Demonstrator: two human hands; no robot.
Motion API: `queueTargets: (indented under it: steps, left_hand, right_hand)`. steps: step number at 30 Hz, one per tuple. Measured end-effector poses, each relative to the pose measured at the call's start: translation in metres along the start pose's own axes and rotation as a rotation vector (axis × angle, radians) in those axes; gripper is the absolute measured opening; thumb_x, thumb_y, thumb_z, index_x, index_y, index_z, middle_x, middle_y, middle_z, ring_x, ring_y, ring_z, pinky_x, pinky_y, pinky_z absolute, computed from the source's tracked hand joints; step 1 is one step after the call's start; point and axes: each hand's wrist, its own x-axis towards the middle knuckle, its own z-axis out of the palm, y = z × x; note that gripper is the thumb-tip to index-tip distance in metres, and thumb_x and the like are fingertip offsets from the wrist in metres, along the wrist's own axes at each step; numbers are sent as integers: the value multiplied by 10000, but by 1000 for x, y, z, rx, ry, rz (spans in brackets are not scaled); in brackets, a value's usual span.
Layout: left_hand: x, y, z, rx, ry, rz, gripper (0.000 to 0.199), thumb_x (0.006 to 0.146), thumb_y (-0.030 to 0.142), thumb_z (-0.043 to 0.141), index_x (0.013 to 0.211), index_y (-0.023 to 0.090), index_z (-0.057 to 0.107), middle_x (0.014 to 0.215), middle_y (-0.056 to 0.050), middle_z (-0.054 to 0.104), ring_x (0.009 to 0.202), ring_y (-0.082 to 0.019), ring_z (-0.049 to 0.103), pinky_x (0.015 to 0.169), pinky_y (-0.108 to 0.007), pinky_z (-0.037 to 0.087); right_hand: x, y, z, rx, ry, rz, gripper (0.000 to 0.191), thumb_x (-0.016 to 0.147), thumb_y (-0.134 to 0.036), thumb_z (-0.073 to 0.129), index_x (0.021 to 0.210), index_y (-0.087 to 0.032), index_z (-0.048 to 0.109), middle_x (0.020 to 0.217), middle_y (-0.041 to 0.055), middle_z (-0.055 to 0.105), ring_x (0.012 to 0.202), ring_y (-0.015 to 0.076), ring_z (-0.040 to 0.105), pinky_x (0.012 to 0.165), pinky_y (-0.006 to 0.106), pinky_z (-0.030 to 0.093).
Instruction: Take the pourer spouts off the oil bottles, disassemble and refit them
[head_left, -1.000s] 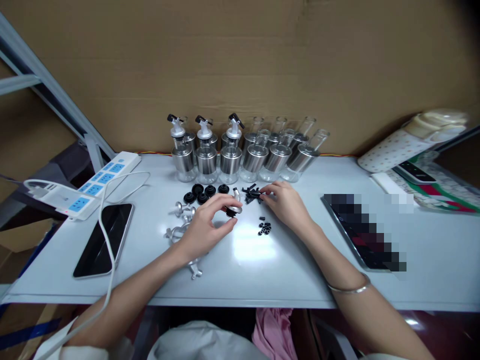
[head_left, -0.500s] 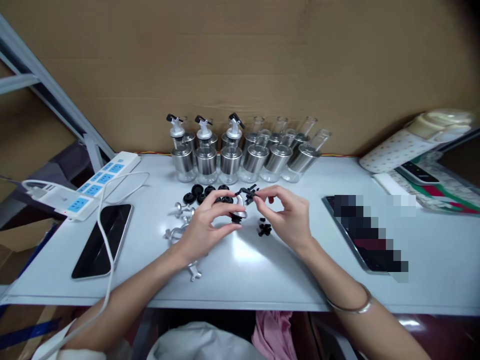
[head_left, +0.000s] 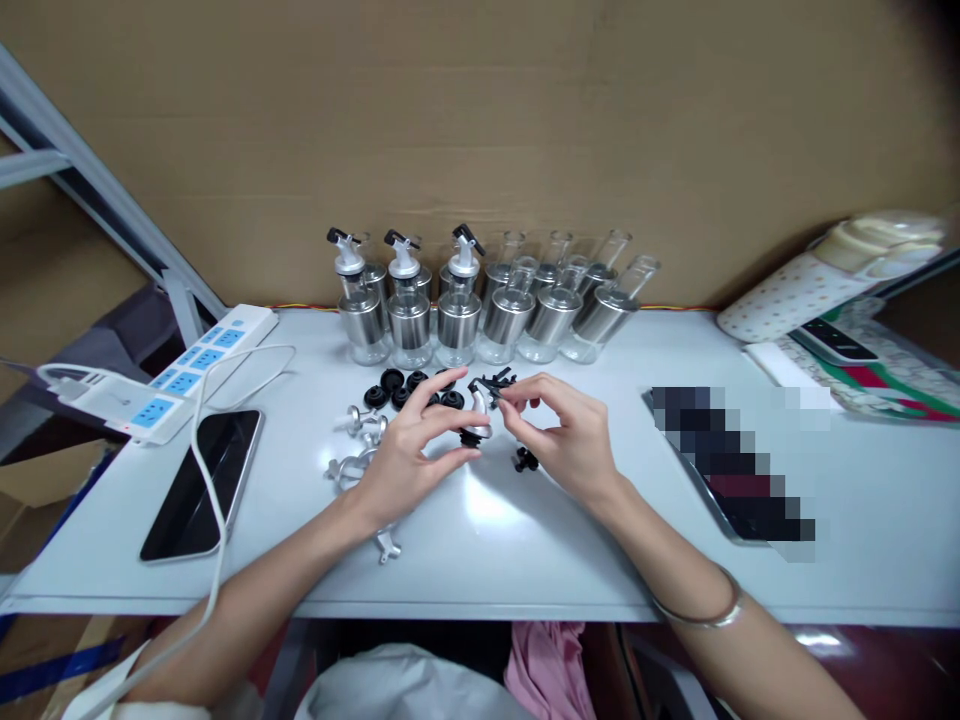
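Note:
My left hand point(head_left: 412, 445) grips a silver pourer spout point(head_left: 480, 415) with a black ribbed stopper at its base, above the middle of the table. My right hand point(head_left: 566, 425) pinches at a small black lever point(head_left: 484, 384) by the spout's upper end; its fingertips partly hide the contact. Black round stoppers point(head_left: 391, 380) lie behind my left hand, and silver spout pieces point(head_left: 351, 470) lie to its left, some hidden. Small black parts point(head_left: 526, 460) sit below my right fingers. Thin black levers point(head_left: 504, 378) lie just behind the spout.
Several glass bottles with metal bands point(head_left: 459, 325) stand at the back, three with pourers. A power strip point(head_left: 187, 375) and a phone point(head_left: 202, 485) lie left, crossed by a white cable. A partly blurred dark device point(head_left: 720, 470) and a dotted flask point(head_left: 787, 295) are right.
My right fingertips have moved slightly left and closer to the spout, along with the black lever. My left hand keeps its hold. The whole view has shifted a little.

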Motion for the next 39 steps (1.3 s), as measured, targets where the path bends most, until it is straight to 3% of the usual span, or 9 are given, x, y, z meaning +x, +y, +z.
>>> queueTargets:
  steps: [2, 8, 15, 23, 33, 39]
  left_hand:
    - [0, 1, 0, 10, -8, 17, 231, 818, 154, 672, 1041, 212, 653, 1409, -126, 459, 990, -192, 665, 910, -401, 555]
    - [0, 3, -1, 79, -11, 33, 211, 850, 167, 633, 1057, 206, 621, 1403, -133, 494, 1174, -247, 579, 882, -387, 553]
    - [1, 5, -2, 93, -5, 72, 196, 845, 145, 635, 1038, 180, 625, 1364, -150, 523, 1146, -230, 597, 915, -371, 535]
    - [1, 5, -4, 97, -9, 81, 200, 849, 185, 638, 1049, 197, 629, 1358, -145, 527, 1122, -238, 611, 842, -352, 566]
    - [-2, 4, -2, 124, 34, 188, 229, 865, 236, 625, 1090, 193, 621, 1289, -163, 545, 948, -211, 680, 846, -384, 572]
    - [-3, 5, -2, 117, 55, 217, 219, 862, 240, 630, 1071, 175, 630, 1220, -156, 565, 930, -212, 685, 837, -378, 574]
  right_hand:
    - [0, -1, 0, -1, -18, 11, 95, 837, -154, 570, 775, -210, 616, 644, -4, 635, 593, 132, 582, 577, 263, 476]
    - [0, -1, -1, 20, -82, 15, 99, 832, -162, 562, 757, -206, 609, 641, -2, 630, 584, 130, 573, 570, 264, 473]
    - [1, -3, -1, 8, -32, -26, 86, 811, -122, 590, 768, -196, 598, 623, -11, 614, 575, 125, 570, 571, 251, 472]
    - [1, -5, -2, 6, -29, -20, 88, 817, -141, 572, 772, -212, 596, 616, -14, 614, 573, 128, 573, 578, 265, 477]
    - [-2, -5, -1, 246, -36, 42, 75, 785, -204, 652, 737, -205, 594, 671, 24, 669, 583, 149, 618, 561, 286, 515]
    - [-2, -8, -1, 246, -5, -44, 71, 790, -163, 636, 741, -200, 601, 670, 28, 675, 594, 150, 620, 571, 292, 511]
